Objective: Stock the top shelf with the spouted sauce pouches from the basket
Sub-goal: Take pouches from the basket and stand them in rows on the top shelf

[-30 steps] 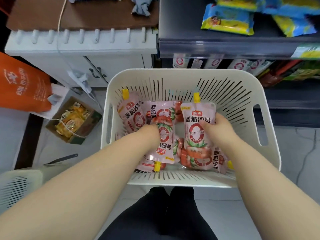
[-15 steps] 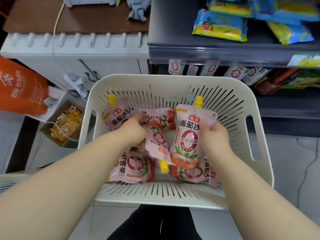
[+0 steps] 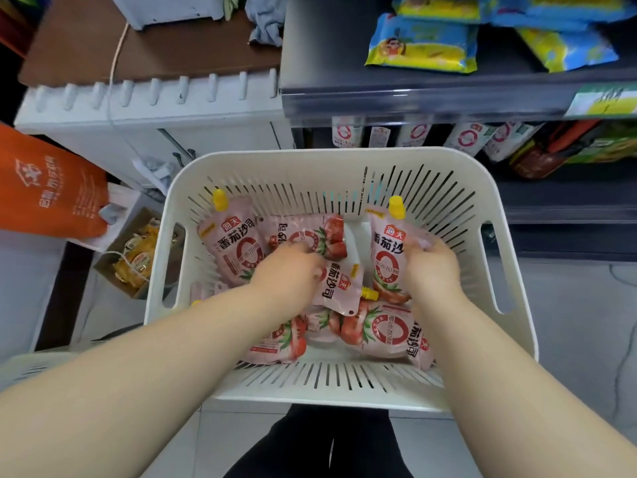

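Observation:
A cream slotted basket [image 3: 327,157] sits in front of me with several pink sauce pouches with yellow spouts in it. My right hand [image 3: 431,270] grips one pouch [image 3: 386,250] by its right edge, upright, spout at the top. My left hand [image 3: 289,270] grips a second pouch [image 3: 339,284] that hangs tilted, its spout pointing down and right. A third pouch [image 3: 231,243] leans against the basket's left wall. More pouches [image 3: 379,332] lie flat on the bottom. The dark top shelf [image 3: 379,94] is above and behind the basket.
Blue and yellow snack packs [image 3: 420,46] lie on the top shelf. Similar pouches [image 3: 465,136] stand on the shelf below. A white cabinet [image 3: 155,108] and an orange bag [image 3: 44,188] are at the left, with a small carton of packets [image 3: 138,253] on the floor.
Both hands have risen inside the basket. The right one has stood its pouch upright nearer the right wall, and the left one has pulled its pouch up off the pile.

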Tool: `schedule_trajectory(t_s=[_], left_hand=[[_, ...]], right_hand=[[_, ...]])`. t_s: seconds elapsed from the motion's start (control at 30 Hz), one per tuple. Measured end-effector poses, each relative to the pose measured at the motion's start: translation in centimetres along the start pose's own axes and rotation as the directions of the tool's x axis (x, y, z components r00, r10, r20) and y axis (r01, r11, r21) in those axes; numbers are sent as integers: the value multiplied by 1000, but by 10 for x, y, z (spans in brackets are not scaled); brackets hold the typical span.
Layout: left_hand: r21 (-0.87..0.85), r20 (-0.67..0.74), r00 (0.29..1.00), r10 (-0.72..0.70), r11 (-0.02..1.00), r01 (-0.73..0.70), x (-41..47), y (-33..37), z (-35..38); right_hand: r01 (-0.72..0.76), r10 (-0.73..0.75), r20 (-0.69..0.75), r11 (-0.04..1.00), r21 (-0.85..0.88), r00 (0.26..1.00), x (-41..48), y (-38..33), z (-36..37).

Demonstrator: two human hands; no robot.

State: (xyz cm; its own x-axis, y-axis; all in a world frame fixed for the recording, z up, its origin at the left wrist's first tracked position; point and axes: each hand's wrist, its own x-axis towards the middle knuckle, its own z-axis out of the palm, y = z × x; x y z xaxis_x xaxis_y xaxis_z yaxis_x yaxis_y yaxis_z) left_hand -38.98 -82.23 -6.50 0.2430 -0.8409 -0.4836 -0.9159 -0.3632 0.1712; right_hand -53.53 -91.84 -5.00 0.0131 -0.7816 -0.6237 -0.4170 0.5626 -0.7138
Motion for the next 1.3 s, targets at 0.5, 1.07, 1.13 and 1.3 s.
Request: schedule_trajectory(t_s=[0.5,1.07,1.13,1.3], left_hand=[[319,474,880,10,930,-183,75,28,3],[-993,105,917,-385,-84,78,1,-9,-1],[-996,87,933,-349,-20,86,5,-10,5],[-996,88,950,-298,-9,90,8,-15,8]], right_hand=[[54,-46,67,992,-111,997,4,4,1],[148,-99,208,961,-233,973,-7,0,11],[156,-107,197,955,-252,975,-6,0,11],[111,-79,168,975,-191,983,-2,6,11]])
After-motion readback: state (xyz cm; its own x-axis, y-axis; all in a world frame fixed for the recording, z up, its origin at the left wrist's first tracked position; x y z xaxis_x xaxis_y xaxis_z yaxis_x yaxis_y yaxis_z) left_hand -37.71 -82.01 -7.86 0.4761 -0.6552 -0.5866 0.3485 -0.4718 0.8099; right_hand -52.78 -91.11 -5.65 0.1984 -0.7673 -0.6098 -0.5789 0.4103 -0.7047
